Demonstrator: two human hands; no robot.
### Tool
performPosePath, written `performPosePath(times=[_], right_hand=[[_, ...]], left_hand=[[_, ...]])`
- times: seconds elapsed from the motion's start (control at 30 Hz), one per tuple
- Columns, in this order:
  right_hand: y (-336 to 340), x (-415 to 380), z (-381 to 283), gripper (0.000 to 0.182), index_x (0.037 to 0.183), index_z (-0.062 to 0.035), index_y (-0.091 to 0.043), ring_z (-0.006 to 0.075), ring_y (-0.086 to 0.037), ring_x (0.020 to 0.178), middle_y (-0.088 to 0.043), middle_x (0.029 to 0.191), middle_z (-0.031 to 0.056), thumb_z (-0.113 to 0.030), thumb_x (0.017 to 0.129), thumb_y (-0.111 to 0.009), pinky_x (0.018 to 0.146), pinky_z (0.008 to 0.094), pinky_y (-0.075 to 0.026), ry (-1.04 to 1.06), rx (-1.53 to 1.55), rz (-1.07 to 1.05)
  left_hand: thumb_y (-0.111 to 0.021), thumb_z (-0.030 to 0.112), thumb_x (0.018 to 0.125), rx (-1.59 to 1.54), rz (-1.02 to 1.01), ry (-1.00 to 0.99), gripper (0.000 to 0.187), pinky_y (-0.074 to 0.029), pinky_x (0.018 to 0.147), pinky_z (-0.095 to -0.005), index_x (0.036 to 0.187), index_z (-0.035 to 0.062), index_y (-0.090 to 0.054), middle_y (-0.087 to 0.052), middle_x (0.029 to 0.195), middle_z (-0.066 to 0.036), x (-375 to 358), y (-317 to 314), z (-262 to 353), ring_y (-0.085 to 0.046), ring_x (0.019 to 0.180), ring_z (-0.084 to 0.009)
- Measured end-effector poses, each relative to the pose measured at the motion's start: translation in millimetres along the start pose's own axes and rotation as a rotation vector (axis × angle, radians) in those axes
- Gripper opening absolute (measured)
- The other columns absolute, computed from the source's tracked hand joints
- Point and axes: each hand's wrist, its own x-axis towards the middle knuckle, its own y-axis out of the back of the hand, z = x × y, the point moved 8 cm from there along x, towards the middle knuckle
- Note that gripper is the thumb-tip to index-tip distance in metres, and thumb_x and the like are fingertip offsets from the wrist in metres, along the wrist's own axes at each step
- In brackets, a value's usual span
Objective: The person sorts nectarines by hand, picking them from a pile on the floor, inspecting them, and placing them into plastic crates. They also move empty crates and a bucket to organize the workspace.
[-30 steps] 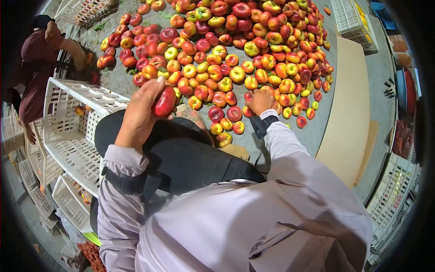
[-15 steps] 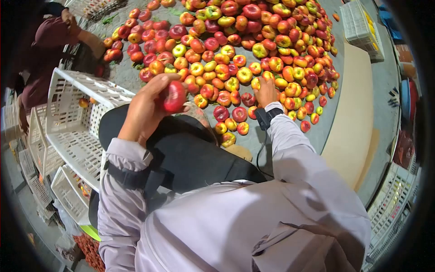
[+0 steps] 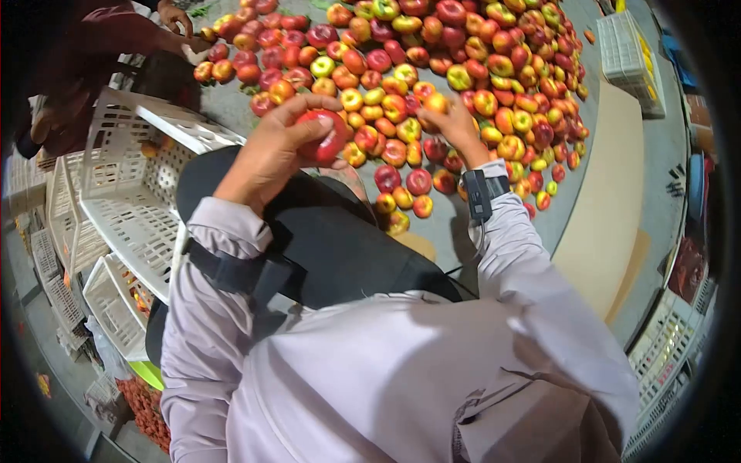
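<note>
My left hand (image 3: 282,147) is wrapped round a large dark-red fruit (image 3: 323,137), held above my knee beside the white crate. My right hand (image 3: 454,127) pinches a smaller yellow-orange fruit (image 3: 436,103) between thumb and fingers, raised over the pile. Flat, round red and yellow fruits (image 3: 484,103) lie heaped on the grey floor in front of me, with a few looser ones at the near edge below my right hand.
At the left, a tilted white crate (image 3: 127,204) holds a few fruits, with more crates beyond. A co-worker's hand (image 3: 176,17) and dark-red sleeve are at the upper left. Cardboard (image 3: 602,201) lies right of the pile; another white crate (image 3: 620,48) stands behind it.
My right hand has lifted from the pile with the yellow-orange fruit. My left hand still holds the red fruit, now turned palm inward. The co-worker's arm has shifted, and the view has moved slightly.
</note>
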Motion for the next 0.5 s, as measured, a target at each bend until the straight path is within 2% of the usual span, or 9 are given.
performPosePath(times=[0.07, 0.1, 0.13, 0.23, 0.3, 0.33, 0.4, 0.43, 0.5], right_hand=[[-17.3, -14.4, -58.9, 0.068, 0.111, 0.0008, -0.051, 0.0175, -0.060, 0.096, -0.061, 0.100, 0.0117, -0.037, 0.065, -0.084, 0.077, 0.0337, -0.049, 0.248, 0.191, -0.028], [-21.5, -39.8, -112.6, 0.061, 0.110, -0.0014, -0.053, 0.0145, -0.059, 0.090, -0.061, 0.097, 0.0079, -0.035, 0.068, -0.082, 0.076, 0.0303, -0.048, 0.350, 0.142, -0.090], [-27.5, -65.8, -161.0, 0.055, 0.108, -0.0037, -0.054, 0.0116, -0.057, 0.085, -0.060, 0.095, 0.0042, -0.033, 0.070, -0.080, 0.075, 0.0268, -0.047, 0.458, 0.095, -0.154], [-50.9, -88.4, -207.5, 0.060, 0.114, -0.0068, -0.054, 0.0118, -0.058, 0.088, -0.059, 0.099, 0.0037, -0.035, 0.068, -0.081, 0.076, 0.0280, -0.048, 0.679, -0.101, -0.114], [-67.8, -115.3, -236.4, 0.055, 0.118, -0.0068, -0.054, 0.0104, -0.058, 0.093, -0.059, 0.105, 0.0039, -0.033, 0.075, -0.077, 0.074, 0.0259, -0.048, 0.976, -0.325, -0.145], [-66.5, -113.8, -235.5, 0.055, 0.118, -0.0068, -0.054, 0.0104, -0.058, 0.093, -0.059, 0.105, 0.0039, -0.033, 0.075, -0.077, 0.074, 0.0259, -0.048, 0.977, -0.326, -0.147], [-57.6, -90.1, -210.0, 0.051, 0.118, -0.0052, -0.055, 0.0133, -0.059, 0.083, -0.063, 0.097, 0.0073, -0.036, 0.081, -0.070, 0.073, 0.0285, -0.048, 0.583, 0.289, -0.390], [-45.2, -75.3, -178.8, 0.044, 0.118, -0.0058, -0.056, 0.0130, -0.059, 0.081, -0.064, 0.092, 0.0069, -0.033, 0.085, -0.065, 0.072, 0.0275, -0.048, 0.364, 0.387, -0.314], [-19.3, -49.7, -89.8, 0.046, 0.116, -0.0047, -0.057, 0.0194, -0.062, 0.080, -0.064, 0.087, 0.0097, -0.033, 0.081, -0.067, 0.072, 0.0308, -0.049, 0.353, -0.052, -0.002]], left_hand=[[-0.054, 0.014, 0.092, 0.067, -0.050, 0.043, 0.024, -0.058, 0.074, -0.0327, 0.114, 0.0042, -0.055, -0.056, 0.105, -0.011, -1.0, -6.2, -2.9, -0.062, 0.088, -0.0205], [-0.054, 0.026, 0.093, 0.113, -0.027, 0.054, 0.031, -0.058, 0.075, -0.0350, 0.116, 0.0049, -0.054, -0.057, 0.106, -0.010, -0.5, -4.3, -4.7, -0.061, 0.092, -0.0200], [-0.054, 0.026, 0.093, 0.111, -0.027, 0.055, 0.031, -0.058, 0.075, -0.0350, 0.116, 0.0049, -0.054, -0.057, 0.106, -0.010, -0.7, -4.8, -3.4, -0.061, 0.092, -0.0200], [-0.050, 0.049, 0.091, -0.126, -0.164, 0.098, 0.050, -0.054, 0.076, -0.0384, 0.119, 0.0078, -0.054, -0.058, 0.112, -0.007, -9.9, -21.5, 2.6, -0.059, 0.098, -0.0159], [-0.054, 0.046, 0.089, -0.055, -0.157, 0.092, 0.048, -0.055, 0.075, -0.0373, 0.119, 0.0077, -0.053, -0.058, 0.108, -0.007, -9.6, -11.7, -3.0, -0.059, 0.095, -0.0158], [-0.058, 0.043, 0.087, 0.018, -0.153, 0.087, 0.047, -0.055, 0.074, -0.0362, 0.118, 0.0076, -0.053, -0.059, 0.105, -0.006, -9.2, -5.3, -6.2, -0.060, 0.092, -0.0157], [-0.059, 0.042, 0.087, -0.066, 0.015, -0.112, 0.050, -0.054, 0.069, -0.0344, 0.121, 0.0066, -0.050, -0.059, 0.107, -0.007, -18.2, 11.0, 9.6, -0.060, 0.094, -0.0165], [-0.059, 0.042, 0.088, -0.112, 0.073, -0.195, 0.050, -0.053, 0.073, -0.0349, 0.121, 0.0065, -0.050, -0.059, 0.108, -0.007, -26.8, 25.3, 23.1, -0.060, 0.095, -0.0175], [-0.058, 0.043, 0.089, -0.156, 0.188, -0.344, 0.050, -0.051, 0.081, -0.0354, 0.122, 0.0065, -0.050, -0.058, 0.110, -0.009, -56.3, 80.0, 54.6, -0.061, 0.097, -0.0189]])
